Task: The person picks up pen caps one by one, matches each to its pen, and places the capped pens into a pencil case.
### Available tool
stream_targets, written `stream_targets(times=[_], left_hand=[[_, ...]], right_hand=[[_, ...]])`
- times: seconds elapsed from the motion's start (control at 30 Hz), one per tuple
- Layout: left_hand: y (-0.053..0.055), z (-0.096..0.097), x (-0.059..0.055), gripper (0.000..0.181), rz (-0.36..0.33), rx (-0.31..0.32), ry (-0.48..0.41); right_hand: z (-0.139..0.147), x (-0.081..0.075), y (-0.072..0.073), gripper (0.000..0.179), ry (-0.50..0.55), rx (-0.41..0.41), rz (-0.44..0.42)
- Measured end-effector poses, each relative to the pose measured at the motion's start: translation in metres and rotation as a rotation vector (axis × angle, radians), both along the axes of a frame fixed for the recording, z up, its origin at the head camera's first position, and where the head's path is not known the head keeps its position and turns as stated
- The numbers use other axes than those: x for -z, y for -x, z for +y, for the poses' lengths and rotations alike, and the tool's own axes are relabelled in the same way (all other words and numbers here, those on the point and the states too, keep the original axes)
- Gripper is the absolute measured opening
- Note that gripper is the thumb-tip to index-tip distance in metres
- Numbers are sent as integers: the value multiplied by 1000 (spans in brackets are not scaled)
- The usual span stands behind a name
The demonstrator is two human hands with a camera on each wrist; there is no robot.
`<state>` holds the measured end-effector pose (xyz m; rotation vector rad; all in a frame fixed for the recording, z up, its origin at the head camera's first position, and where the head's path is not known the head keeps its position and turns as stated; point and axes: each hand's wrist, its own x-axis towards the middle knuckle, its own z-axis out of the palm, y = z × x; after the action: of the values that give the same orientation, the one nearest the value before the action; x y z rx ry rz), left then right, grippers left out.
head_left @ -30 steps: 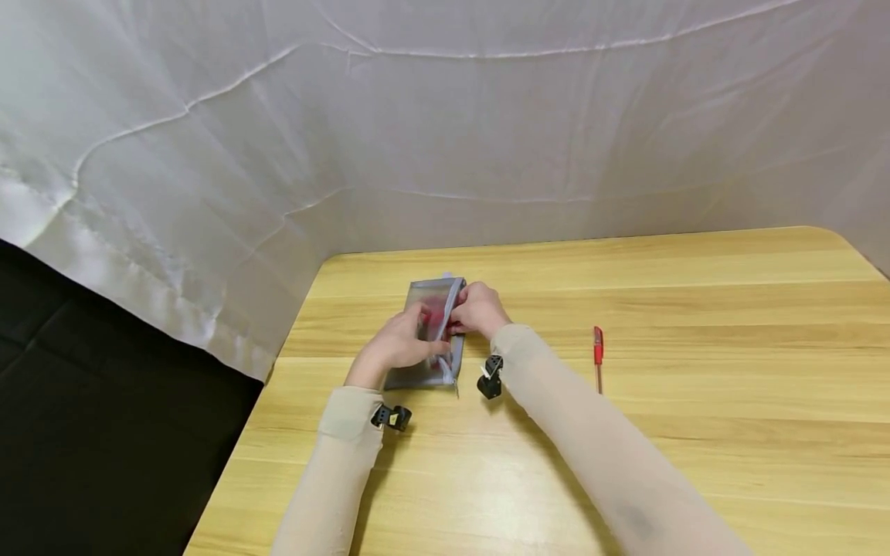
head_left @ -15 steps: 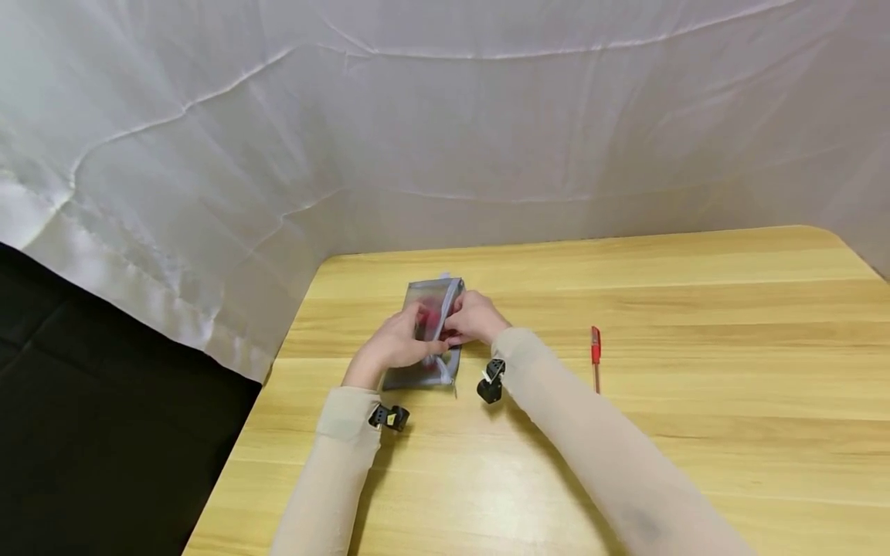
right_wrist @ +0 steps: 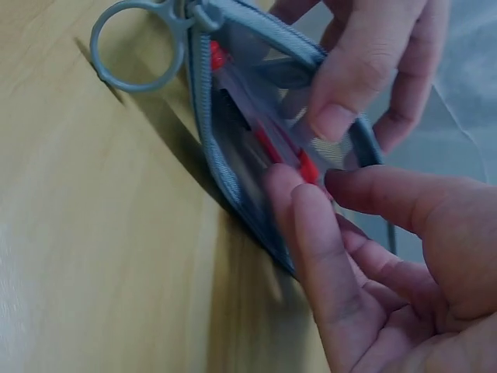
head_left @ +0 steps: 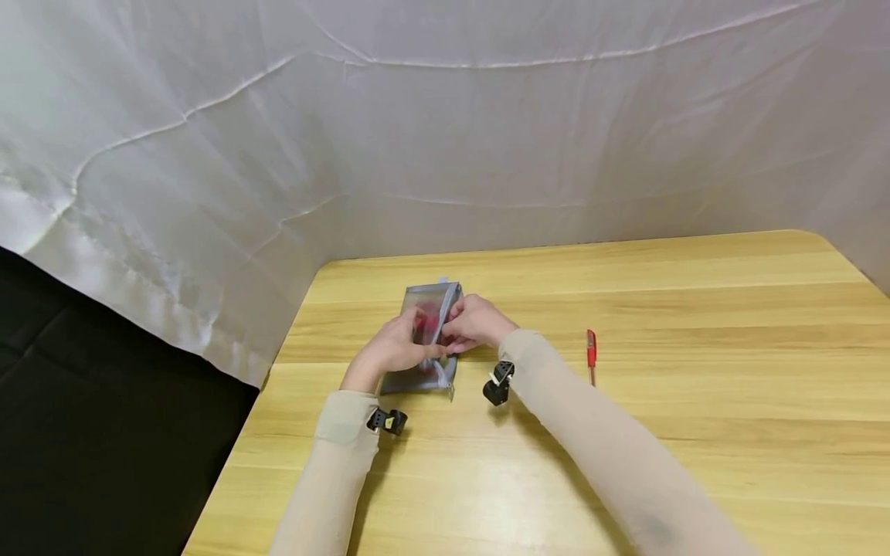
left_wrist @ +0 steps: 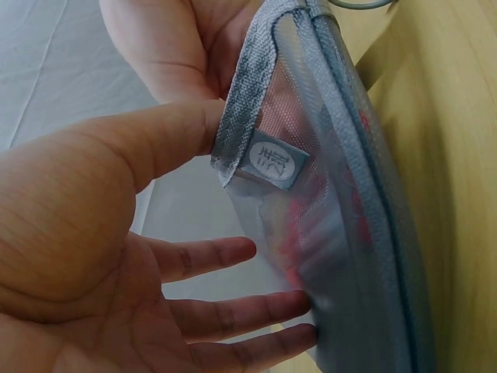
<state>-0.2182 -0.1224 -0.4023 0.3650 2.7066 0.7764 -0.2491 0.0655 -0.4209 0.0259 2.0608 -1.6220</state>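
A grey mesh zip pouch (head_left: 417,378) lies on the table, its long zipped mouth turned right. My left hand (head_left: 399,344) grips the mouth's edge; in the right wrist view its thumb is over the rim and its fingers are behind the mesh. At the mouth, my right hand (head_left: 476,322) has thumb and fingertips around the end of a red pen (right_wrist: 308,167), which reaches inside. More red and dark pen parts (right_wrist: 220,58) show within, partly hidden. A cloth tag (left_wrist: 272,161) sits on the pouch's edge in the left wrist view.
Another red pen (head_left: 591,349) lies on the wooden table (head_left: 695,347), right of the hands, partly behind the right sleeve. A grey ring (right_wrist: 99,50) hangs at the zip's end. A pale curtain (head_left: 487,154) stands behind the table.
My right hand has shifted slightly down along the pouch's mouth. The left hand keeps its hold at the edge. The head view has moved a little.
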Motion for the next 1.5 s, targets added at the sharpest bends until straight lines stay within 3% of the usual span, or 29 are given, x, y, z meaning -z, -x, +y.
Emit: stream_targets(times=[0.37, 0.93, 1.13, 1.5], left_hand=[[3, -1, 2, 78, 4, -2, 0], [0, 1, -4, 74, -18, -16, -8], [0, -1, -3, 74, -18, -16, -10], [0, -2, -3, 76, -27, -19, -11]], right_hand=[[22, -14, -6, 20, -58, -86, 59], [74, -31, -33, 34, -231, -100, 214], [95, -29, -45, 34, -284, -120, 268], [125, -27, -65, 42, -346, -108, 290]])
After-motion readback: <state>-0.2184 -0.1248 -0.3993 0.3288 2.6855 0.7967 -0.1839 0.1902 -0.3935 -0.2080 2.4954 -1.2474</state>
